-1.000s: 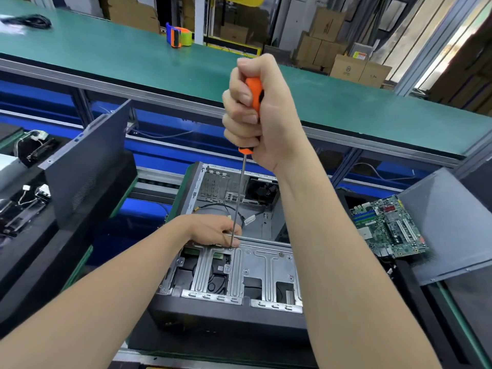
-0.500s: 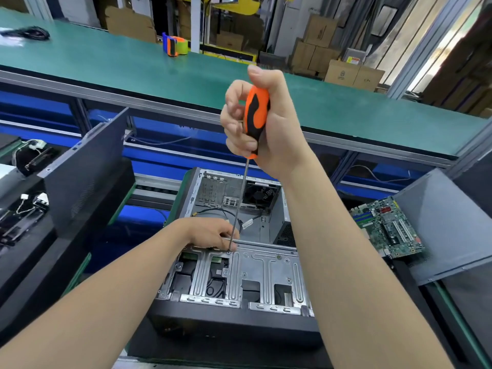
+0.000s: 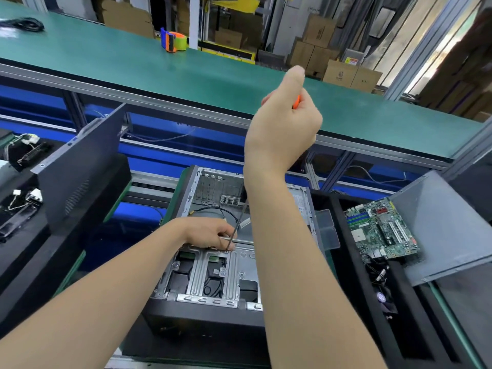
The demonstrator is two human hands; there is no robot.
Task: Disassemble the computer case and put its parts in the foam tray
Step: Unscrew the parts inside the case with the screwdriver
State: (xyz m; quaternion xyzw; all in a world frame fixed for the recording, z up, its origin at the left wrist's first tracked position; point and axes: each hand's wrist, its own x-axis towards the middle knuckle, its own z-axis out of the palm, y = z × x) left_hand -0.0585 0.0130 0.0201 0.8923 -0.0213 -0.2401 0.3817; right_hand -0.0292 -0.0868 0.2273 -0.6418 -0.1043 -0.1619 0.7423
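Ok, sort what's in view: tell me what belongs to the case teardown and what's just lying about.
Belongs to the job:
- computer case
- screwdriver, gripped by the right hand, its shaft pinched near the tip by the left hand
- motherboard in the foam tray
- side panel

Lying about:
- tape dispenser
- black cable
- cardboard boxes

Case [image 3: 207, 319] open above, upright panel [image 3: 80, 169] close left

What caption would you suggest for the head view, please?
Right hand holds an orange-handled screwdriver over the open grey metal computer case; left hand steadies its shaft.
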